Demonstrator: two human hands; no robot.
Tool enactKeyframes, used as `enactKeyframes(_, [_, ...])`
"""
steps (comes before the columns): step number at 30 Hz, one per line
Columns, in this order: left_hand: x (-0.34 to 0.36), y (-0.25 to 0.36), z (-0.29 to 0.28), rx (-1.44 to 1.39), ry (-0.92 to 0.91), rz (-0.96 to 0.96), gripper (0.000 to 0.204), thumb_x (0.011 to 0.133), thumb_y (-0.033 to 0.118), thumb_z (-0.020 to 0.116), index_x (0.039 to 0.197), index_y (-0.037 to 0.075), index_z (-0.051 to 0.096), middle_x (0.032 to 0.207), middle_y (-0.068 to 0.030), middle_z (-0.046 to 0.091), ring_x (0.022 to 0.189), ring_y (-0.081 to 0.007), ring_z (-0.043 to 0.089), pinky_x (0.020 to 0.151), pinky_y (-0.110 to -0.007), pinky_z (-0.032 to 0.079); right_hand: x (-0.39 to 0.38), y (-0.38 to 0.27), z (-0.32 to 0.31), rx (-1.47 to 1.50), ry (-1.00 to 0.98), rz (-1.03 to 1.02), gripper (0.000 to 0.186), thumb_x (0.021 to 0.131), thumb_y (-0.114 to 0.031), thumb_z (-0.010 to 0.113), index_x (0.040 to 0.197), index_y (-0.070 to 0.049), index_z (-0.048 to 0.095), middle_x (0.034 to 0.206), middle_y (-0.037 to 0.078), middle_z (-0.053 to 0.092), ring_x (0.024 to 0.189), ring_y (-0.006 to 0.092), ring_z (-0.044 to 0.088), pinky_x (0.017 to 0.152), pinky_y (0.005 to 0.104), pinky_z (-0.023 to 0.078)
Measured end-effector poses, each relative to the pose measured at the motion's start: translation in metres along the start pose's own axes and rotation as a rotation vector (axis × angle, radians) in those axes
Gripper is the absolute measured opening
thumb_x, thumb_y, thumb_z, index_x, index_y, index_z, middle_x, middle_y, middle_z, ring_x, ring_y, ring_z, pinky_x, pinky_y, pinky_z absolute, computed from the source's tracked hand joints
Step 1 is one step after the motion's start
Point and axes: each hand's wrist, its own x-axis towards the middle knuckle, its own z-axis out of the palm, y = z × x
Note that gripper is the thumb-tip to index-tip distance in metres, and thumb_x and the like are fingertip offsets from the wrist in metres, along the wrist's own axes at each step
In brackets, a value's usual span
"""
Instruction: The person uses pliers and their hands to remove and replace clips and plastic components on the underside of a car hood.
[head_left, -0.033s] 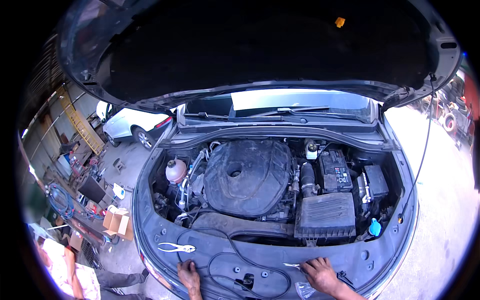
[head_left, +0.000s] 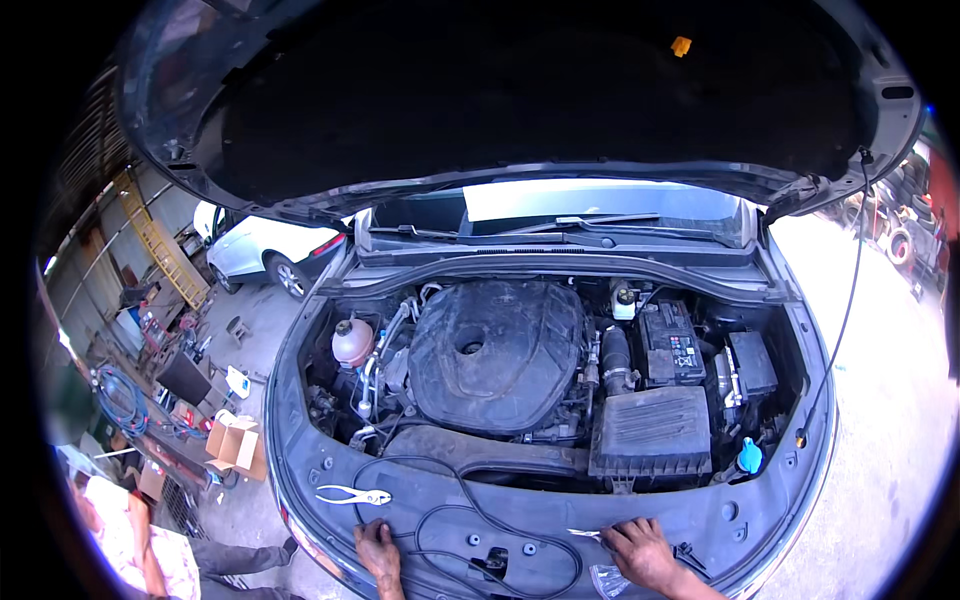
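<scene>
My left hand [head_left: 379, 556] rests on the dark front panel [head_left: 640, 507] of an open car engine bay, its fingers closed on a thin black cable [head_left: 470, 497] that loops across the panel. Just above that hand lie slip-joint pliers [head_left: 375, 496] with pale handles. On the right, my right hand [head_left: 645, 553] has its fingers bent together around the end of a small, thin silvery piece [head_left: 582, 533]; its exact kind is too small to make out. A clear plastic bag [head_left: 607, 580] lies below the right hand. Beside its wrist is a small black part [head_left: 690, 557].
Behind the panel are the engine cover [head_left: 500, 370], air filter box [head_left: 650, 435], battery [head_left: 670, 345], coolant tank [head_left: 352, 342] and blue washer cap [head_left: 749, 457]. The raised hood [head_left: 500, 100] hangs overhead beside a thin prop [head_left: 850, 290]. Another person [head_left: 140, 540] is at lower left, near a cardboard box [head_left: 235, 447].
</scene>
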Motion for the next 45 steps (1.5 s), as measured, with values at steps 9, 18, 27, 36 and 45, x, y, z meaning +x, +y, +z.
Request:
enactKeyframes(9, [0.0, 0.013, -0.002, 0.035, 0.006, -0.004, 0.016, 0.082, 0.005, 0.066, 0.097, 0.004, 0.071, 0.097, -0.0142, 0.059, 0.09, -0.035, 0.06, 0.08, -0.043, 0.047, -0.033, -0.008, 0.023, -0.11, -0.013, 0.057, 0.042, 0.085, -0.021, 0.061, 0.124, -0.006, 0.057, 0.115, 0.017, 0.056, 0.105, 0.0367, 0.052, 0.089, 0.0496, 0.043])
enactKeyframes(18, [0.023, -0.001, -0.005, 0.086, -0.071, -0.044, 0.014, 0.083, 0.011, 0.069, 0.096, 0.007, 0.071, 0.097, -0.0175, 0.064, 0.092, -0.0393, 0.062, 0.081, -0.046, 0.049, -0.023, -0.025, -0.004, -0.04, 0.061, 0.007, 0.045, 0.077, -0.028, 0.075, 0.113, -0.005, 0.062, 0.108, 0.014, 0.059, 0.1, 0.0331, 0.054, 0.084, 0.0451, 0.042])
enactKeyframes(27, [0.031, -0.007, -0.032, 0.049, 0.007, -0.042, 0.011, 0.085, 0.01, 0.066, 0.095, 0.005, 0.068, 0.091, -0.0162, 0.065, 0.084, -0.0361, 0.063, 0.076, -0.044, 0.049, 0.033, -0.047, -0.004, 0.129, 0.083, -0.227, 0.031, 0.083, -0.022, 0.071, 0.108, -0.004, 0.064, 0.087, 0.006, 0.063, 0.084, 0.025, 0.059, 0.08, 0.0387, 0.043])
enactKeyframes(36, [0.017, -0.031, -0.016, -0.055, 0.103, 0.005, 0.012, 0.087, 0.012, 0.062, 0.095, 0.004, 0.066, 0.09, -0.0163, 0.063, 0.083, -0.0376, 0.062, 0.074, -0.044, 0.05, 0.155, -0.129, 0.065, 0.283, -0.141, -0.379, 0.033, 0.089, -0.018, 0.064, 0.116, 0.001, 0.06, 0.103, 0.018, 0.064, 0.096, 0.0332, 0.062, 0.086, 0.046, 0.047])
enactKeyframes(45, [0.017, -0.022, -0.025, -0.045, 0.044, -0.147, 0.015, 0.088, 0.018, 0.061, 0.098, 0.008, 0.066, 0.095, -0.0139, 0.065, 0.088, -0.0361, 0.065, 0.077, -0.045, 0.051, 0.249, -0.229, 0.187, 0.14, -0.037, -0.367, 0.029, 0.085, -0.016, 0.061, 0.109, 0.0, 0.06, 0.102, 0.016, 0.06, 0.098, 0.0341, 0.06, 0.082, 0.0439, 0.051])
